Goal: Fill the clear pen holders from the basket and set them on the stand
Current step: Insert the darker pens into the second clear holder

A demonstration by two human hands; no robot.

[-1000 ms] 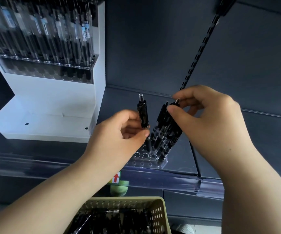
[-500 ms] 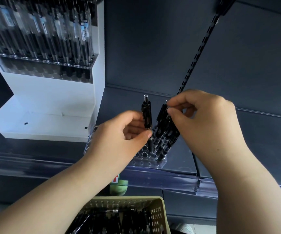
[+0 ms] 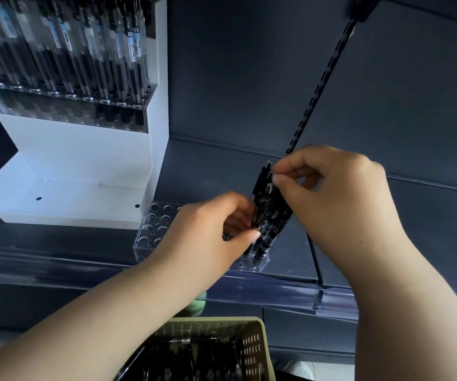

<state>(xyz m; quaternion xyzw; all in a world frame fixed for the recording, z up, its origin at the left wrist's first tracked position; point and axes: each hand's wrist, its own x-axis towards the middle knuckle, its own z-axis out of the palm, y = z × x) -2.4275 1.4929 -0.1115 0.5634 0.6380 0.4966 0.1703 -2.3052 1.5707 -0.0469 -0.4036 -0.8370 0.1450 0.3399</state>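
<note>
Gripping pens (image 3: 269, 215) low with left hand (image 3: 208, 235), pinching one top with right hand (image 3: 340, 199); hiding much of holder (image 3: 153, 224) on shelf (image 3: 211, 169) beside stand (image 3: 79, 166). Cannot read blue labels (image 3: 132, 48) up on stand. Below, stocked basket (image 3: 252, 350).

The left hand (image 3: 211, 229) covers the clear holder's (image 3: 153, 224) middle. The basket (image 3: 252, 350) runs off the bottom edge; the upper pens (image 3: 84, 50) are blurred.
</note>
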